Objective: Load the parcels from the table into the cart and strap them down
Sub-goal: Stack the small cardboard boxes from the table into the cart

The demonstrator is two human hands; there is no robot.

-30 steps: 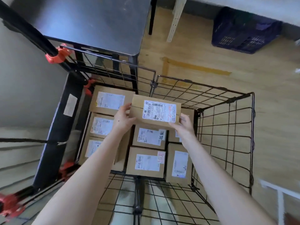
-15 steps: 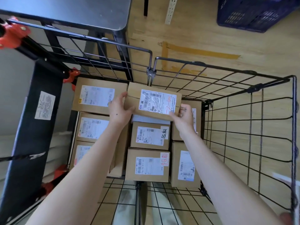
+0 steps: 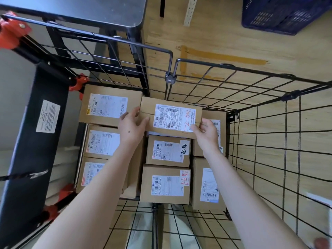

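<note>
I hold a brown cardboard parcel (image 3: 170, 116) with a white label and red writing, low inside the black wire cart (image 3: 260, 112). My left hand (image 3: 132, 128) grips its left end, thumb on top. My right hand (image 3: 206, 133) grips its right end. The parcel sits at the far middle of the cart, over a stack of other parcels (image 3: 168, 150). Several labelled parcels fill the cart bottom in three rows, such as one at the far left (image 3: 107, 106) and one at the near middle (image 3: 165, 185).
A dark metal table (image 3: 86, 9) stands beyond the cart at the upper left. Red clamps (image 3: 10, 31) and black straps sit on the cart's black frame (image 3: 36, 141) at left. A blue crate (image 3: 285, 13) is on the wooden floor, upper right.
Both hands have lowered the parcel deeper into the cart, toward the far middle stack. My view has tipped further down over the cart.
</note>
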